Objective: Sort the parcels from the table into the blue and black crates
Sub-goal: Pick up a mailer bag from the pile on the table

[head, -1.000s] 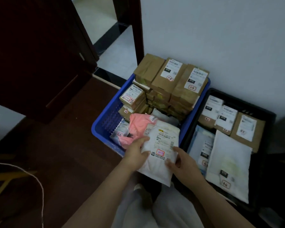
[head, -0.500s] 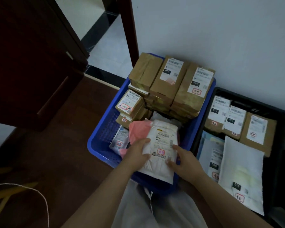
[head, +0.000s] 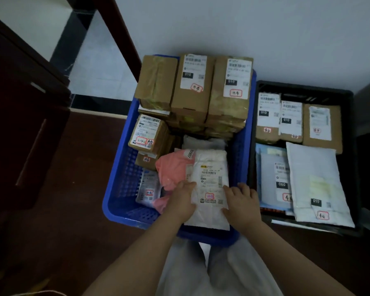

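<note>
White mailer (head: 209, 186): lying flat at the near right of the blue crate (head: 124, 178), its near end riding over the crate's near rim; a second ago it was hanging short of the rim, so it is now coming down into place.
Left hand (head: 181, 200): pressing on the mailer's left edge, fingers curled over it, grip narrow and holding the mailer.
Right hand (head: 241, 201): holding the right edge, fingers bent on the mailer.
Neighbours: pink mailer (head: 172, 173) touching it on the left; stacked brown boxes (head: 193, 88) filling the far half.
Black crate (head: 348, 129): sitting just right of the blue one, holding boxes and flat mailers.
Meaning: this parcel looks sorted to blue; letting go seems to be what is left.
Risk: the overhanging near end may be tipping out over the rim.
</note>
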A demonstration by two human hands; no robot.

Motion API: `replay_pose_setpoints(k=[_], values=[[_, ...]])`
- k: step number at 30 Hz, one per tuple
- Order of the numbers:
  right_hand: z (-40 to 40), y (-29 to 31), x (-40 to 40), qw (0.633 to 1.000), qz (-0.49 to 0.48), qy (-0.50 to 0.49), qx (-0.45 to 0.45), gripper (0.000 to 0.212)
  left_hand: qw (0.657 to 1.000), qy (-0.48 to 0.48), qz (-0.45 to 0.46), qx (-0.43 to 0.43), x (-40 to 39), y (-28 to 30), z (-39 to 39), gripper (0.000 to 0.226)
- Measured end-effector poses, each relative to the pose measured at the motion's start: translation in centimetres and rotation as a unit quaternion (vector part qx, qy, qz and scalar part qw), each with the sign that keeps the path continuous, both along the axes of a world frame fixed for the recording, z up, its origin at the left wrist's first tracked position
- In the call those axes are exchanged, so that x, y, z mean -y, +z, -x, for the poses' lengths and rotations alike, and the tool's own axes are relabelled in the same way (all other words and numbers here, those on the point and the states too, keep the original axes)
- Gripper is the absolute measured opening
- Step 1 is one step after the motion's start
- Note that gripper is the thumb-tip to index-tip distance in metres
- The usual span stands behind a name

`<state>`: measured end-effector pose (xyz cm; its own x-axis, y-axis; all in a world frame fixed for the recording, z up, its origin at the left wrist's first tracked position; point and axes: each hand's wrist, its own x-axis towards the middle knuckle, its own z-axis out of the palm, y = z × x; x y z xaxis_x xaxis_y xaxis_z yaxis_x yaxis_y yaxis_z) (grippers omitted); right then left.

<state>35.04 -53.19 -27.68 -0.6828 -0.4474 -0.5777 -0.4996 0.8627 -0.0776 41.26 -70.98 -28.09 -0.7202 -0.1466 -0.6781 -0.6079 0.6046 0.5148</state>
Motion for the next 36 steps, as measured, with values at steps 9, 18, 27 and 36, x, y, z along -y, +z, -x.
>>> replay_pose_setpoints(k=[9,18,27,36], values=[[-1.0,4.7,1.4,0.994,0.032,-0.097,-0.040,0.056,0.996,-0.006,0.029,-0.086,3.7,5.6,-0.2,0.066],[-1.8,13.8,1.6,0.971,0.118,-0.168,-0.124,0.053,0.968,-0.133,0.005,-0.212,3.5,14.3,2.2,0.054],[-1.8,21.6,-3.8,0.920,0.182,-0.248,-0.242,0.053,0.908,-0.284,0.001,-0.309,-3.2,22.8,7.3,0.049],[-3.2,28.8,-16.7,0.867,0.191,-0.313,-0.337,0.048,0.839,-0.378,-0.016,-0.390,-16.8,30.8,9.8,0.043]])
